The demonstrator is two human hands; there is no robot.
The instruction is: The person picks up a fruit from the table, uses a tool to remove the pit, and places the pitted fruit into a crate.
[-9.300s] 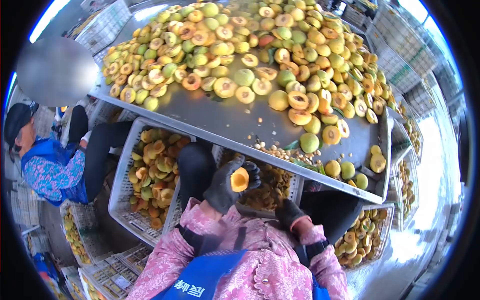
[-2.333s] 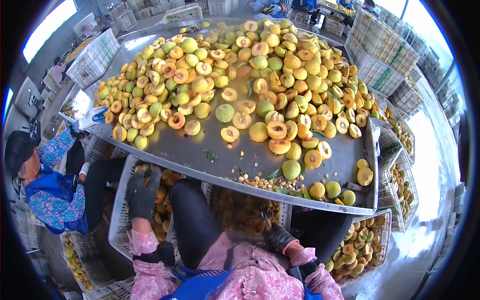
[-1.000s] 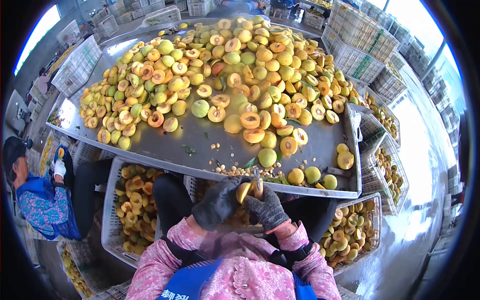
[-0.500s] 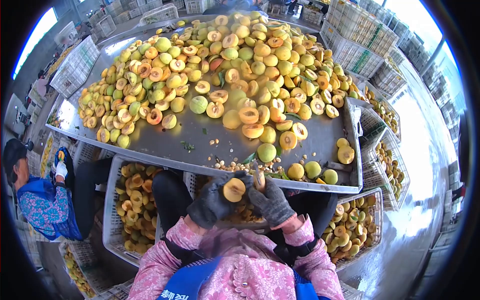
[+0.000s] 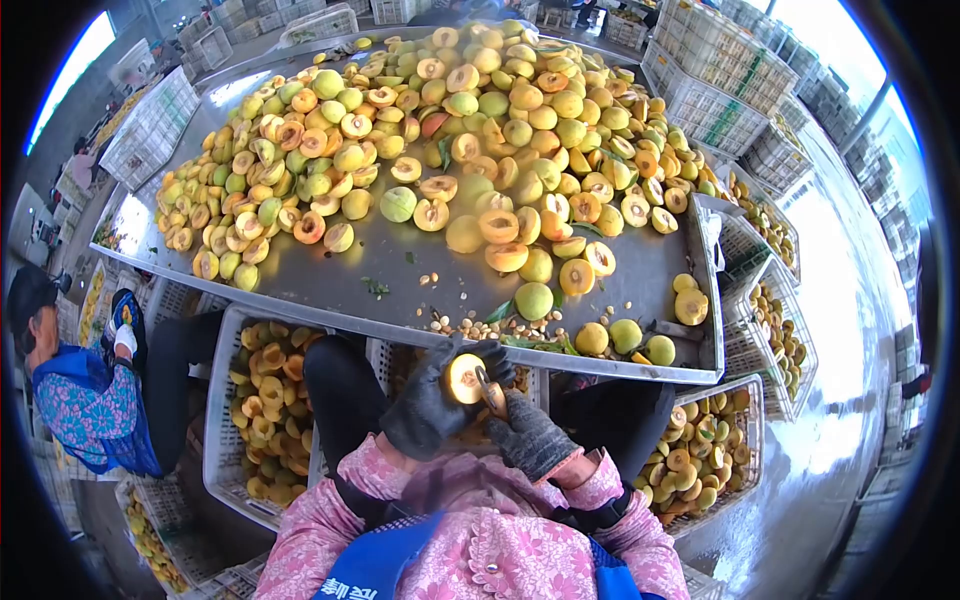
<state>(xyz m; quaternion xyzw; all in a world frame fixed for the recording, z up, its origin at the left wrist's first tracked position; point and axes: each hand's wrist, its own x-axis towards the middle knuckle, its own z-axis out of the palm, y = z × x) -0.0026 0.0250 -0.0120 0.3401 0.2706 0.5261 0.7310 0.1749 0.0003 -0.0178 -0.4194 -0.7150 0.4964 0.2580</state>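
Table [image 5: 340, 285] ahead, your left hand [image 5: 422, 408] grips fruit [image 5: 461, 381], your right hand [image 5: 533, 436] a tool [image 5: 497, 400] pointing left at its cut face [image 5: 466, 376].

- My view looks out from my head, facing forward and steeply down.
- At the bottom it takes in my chest [image 5: 490, 545], close by.
- My left hand [image 5: 422, 408] and right hand [image 5: 532, 437] sit near, just below the middle.
- Farther off spreads the metal table [image 5: 320, 283].
- The wide view comes out round, with dark corners.
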